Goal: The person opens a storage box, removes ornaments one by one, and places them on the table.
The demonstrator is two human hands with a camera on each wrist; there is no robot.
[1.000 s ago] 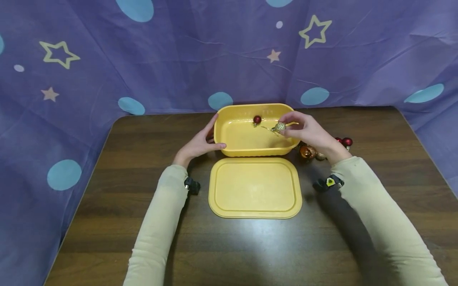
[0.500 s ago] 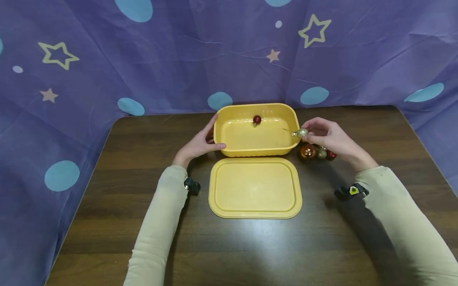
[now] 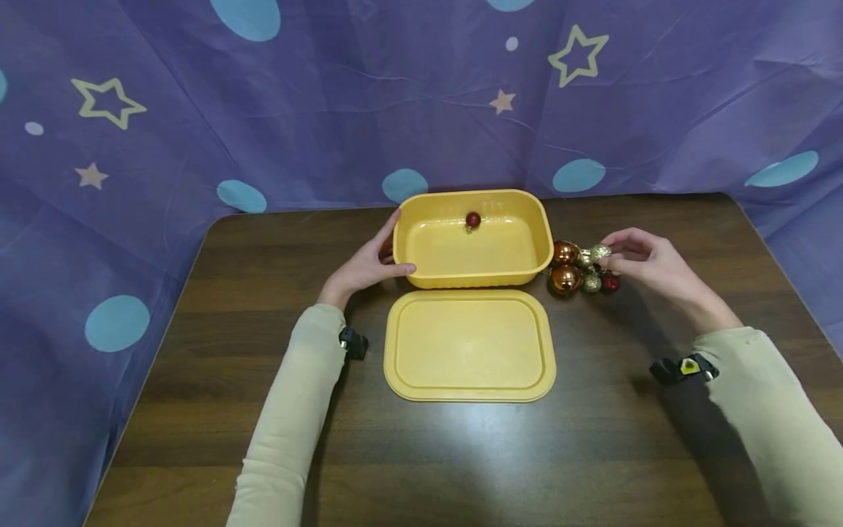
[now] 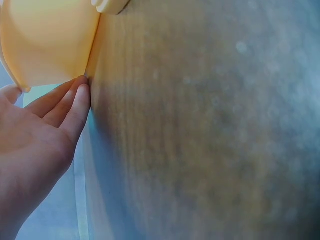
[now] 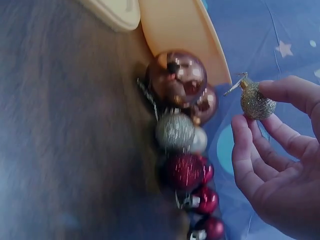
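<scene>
A yellow tub [image 3: 428,278] stands open at the table's middle with one red ball [image 3: 473,219] inside, near its back wall. My left hand [image 3: 369,267] holds the tub's left end, thumb on the front wall and fingers [image 4: 70,100] against the tub's side [image 4: 45,40]. My right hand [image 3: 632,260] is to the right of the tub and pinches a gold glitter ball [image 3: 600,252] [image 5: 257,101] between thumb and fingers, just above a cluster of ornaments [image 3: 579,277]. In that cluster are a copper ball [image 5: 176,77], a silver glitter ball [image 5: 175,131] and a red glitter ball [image 5: 185,171].
The tub's yellow lid [image 3: 469,345] lies flat in front of it. The dark wooden table [image 3: 263,410] is bordered by a purple star-patterned cloth [image 3: 329,110] at the back and both sides.
My right hand has carried the gold glitter ball from over the tub out to the right, above the ornament cluster. The left hand and the tub have stayed put.
</scene>
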